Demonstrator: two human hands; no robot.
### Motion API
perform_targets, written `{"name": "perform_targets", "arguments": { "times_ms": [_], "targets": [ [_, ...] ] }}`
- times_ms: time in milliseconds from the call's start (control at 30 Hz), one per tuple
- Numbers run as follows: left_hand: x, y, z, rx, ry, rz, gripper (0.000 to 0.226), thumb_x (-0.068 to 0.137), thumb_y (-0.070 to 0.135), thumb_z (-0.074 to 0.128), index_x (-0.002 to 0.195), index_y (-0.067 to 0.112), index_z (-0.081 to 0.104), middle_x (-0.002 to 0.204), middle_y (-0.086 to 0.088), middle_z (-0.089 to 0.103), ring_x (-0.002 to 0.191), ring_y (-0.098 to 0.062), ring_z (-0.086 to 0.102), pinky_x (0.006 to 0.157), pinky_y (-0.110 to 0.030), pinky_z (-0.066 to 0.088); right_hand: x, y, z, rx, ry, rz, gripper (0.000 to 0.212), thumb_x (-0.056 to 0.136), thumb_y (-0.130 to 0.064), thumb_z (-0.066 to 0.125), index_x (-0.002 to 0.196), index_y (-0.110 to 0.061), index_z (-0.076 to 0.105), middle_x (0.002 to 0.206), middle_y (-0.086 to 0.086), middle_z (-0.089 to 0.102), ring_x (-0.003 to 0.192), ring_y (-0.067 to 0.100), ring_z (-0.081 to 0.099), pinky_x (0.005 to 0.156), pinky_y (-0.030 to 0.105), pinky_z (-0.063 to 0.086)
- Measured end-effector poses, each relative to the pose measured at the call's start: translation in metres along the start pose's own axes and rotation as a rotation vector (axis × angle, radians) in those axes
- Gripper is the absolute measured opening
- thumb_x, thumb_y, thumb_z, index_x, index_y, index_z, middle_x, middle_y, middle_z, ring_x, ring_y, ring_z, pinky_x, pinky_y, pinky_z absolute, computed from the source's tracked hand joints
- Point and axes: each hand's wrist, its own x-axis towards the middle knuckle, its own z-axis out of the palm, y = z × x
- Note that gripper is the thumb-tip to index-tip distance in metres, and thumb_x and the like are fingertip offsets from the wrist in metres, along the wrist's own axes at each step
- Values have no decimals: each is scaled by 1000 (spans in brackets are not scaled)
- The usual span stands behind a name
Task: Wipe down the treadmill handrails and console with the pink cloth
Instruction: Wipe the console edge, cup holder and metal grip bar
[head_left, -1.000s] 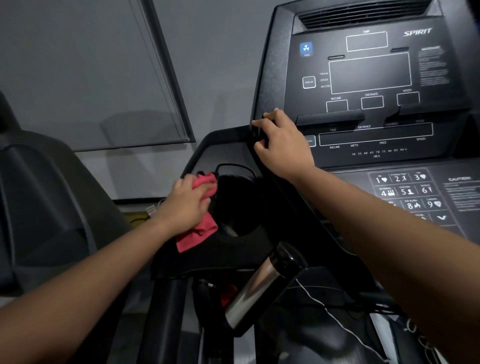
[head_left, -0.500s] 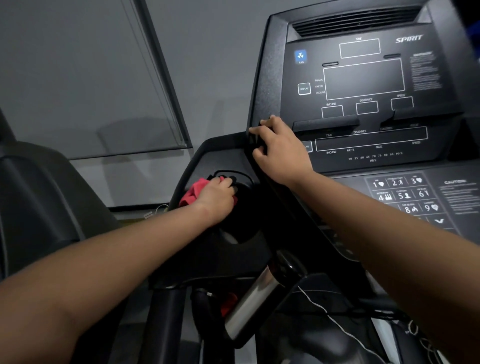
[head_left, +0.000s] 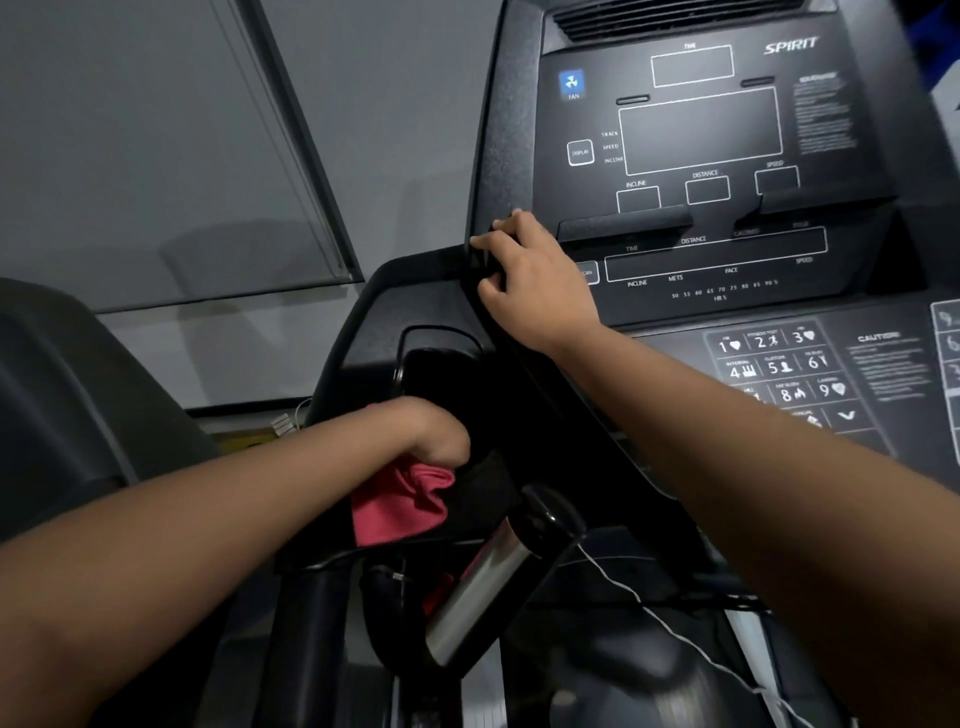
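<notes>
Our left hand is curled round the pink cloth, bunching it at the near lip of the dark cup holder left of the console. A loose flap hangs below the knuckles. Our right hand has its fingers hooked over the console's left edge, bracing us. The cloth looks soft, light and floppy, so we reckon it's best wadded in the palm, not pinched by a corner. The plastic looks hard, so firm pressure should be fine.
</notes>
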Motion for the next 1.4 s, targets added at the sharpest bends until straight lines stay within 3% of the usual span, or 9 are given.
{"name": "perform_targets", "arguments": {
  "times_ms": [133,267,400,533,633,767,967,1200,1400],
  "targets": [
    [-13,17,6,-691,323,170,28,91,8,42,77,-8,61,70,-16,61,55,-17,51,56,-28,41,2,-1,1,-29,44,-9,39,82,-17,51,120,-14,61,121,4,51,119,19,46,82,30,45],
    [-9,26,3,-1253,55,-146,34,101,17,34,69,11,46,63,-4,47,55,-14,43,54,-27,43,4,-2,3,-79,75,-26,34,80,-18,53,112,-12,61,113,7,51,110,23,48,72,30,42],
    [-10,40,-12,-1839,117,-146,38,100,9,30,68,1,49,39,-9,55,41,-20,55,43,-23,47,3,-3,5,-67,83,-32,33,79,-17,53,110,-11,62,111,8,52,109,24,48,73,33,46],
    [5,36,-31,-2397,420,-190,36,99,9,28,77,4,56,58,-10,63,63,-25,57,60,-30,54,3,-4,3,-61,74,-28,33,80,-18,55,111,-11,62,112,8,52,110,24,48,75,33,47],
    [21,29,-38,-2571,562,-248,41,101,19,27,122,-2,57,119,-14,61,111,-34,59,96,-38,48,2,-5,3,-56,62,-26,34,81,-18,54,114,-12,62,113,7,51,111,22,47,78,32,46],
    [36,35,-25,-2430,537,-177,37,99,20,32,100,3,65,101,-14,67,88,-30,63,79,-33,52,2,-5,0,-61,54,-22,34,81,-18,54,114,-12,61,115,7,51,113,22,47,79,32,46],
    [10,13,33,-1311,516,81,29,94,16,46,65,14,52,62,1,51,58,-10,46,55,-20,37,2,-4,-2,-87,35,-24,36,83,-19,53,117,-11,59,117,7,50,115,22,45,79,31,43],
    [-10,-21,18,18,195,14,37,94,22,43,131,25,53,139,-7,37,131,-30,30,112,-38,24,-1,-5,0,-33,20,-12,37,83,-17,53,119,-11,60,122,8,49,126,23,41,91,35,43],
    [15,-34,-1,789,342,-112,42,103,27,30,144,19,38,158,-3,15,141,-22,15,110,-26,15,0,-4,1,-1,37,-10,35,80,-16,54,113,-10,62,118,9,52,123,26,44,90,38,47]
  ]
}}
